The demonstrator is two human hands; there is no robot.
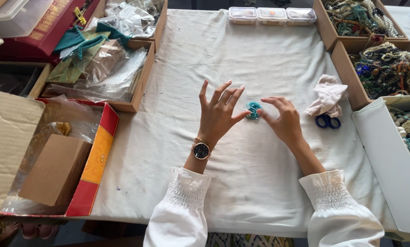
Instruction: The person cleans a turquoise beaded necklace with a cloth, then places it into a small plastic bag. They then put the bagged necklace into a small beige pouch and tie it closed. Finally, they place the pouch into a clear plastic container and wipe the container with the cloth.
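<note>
While the white cloth-covered table (241, 164) fills mid-frame, open boxes of beaded jewellery (388, 68) are seen far right. Left hand (219, 114) is raised, fingers spread wide, thumb tip at the turquoise bead bundle (253, 110). Right hand (281, 120) is laid low, fingers curled and together, fingertips touching the bundle's right side. Bundle is located on the cloth between both hands, mid-table.

left hand (218, 114) fingers spread | right hand (280, 120) pinching turquoise bead coil (253, 110) | white cloth (241, 183)
</note>
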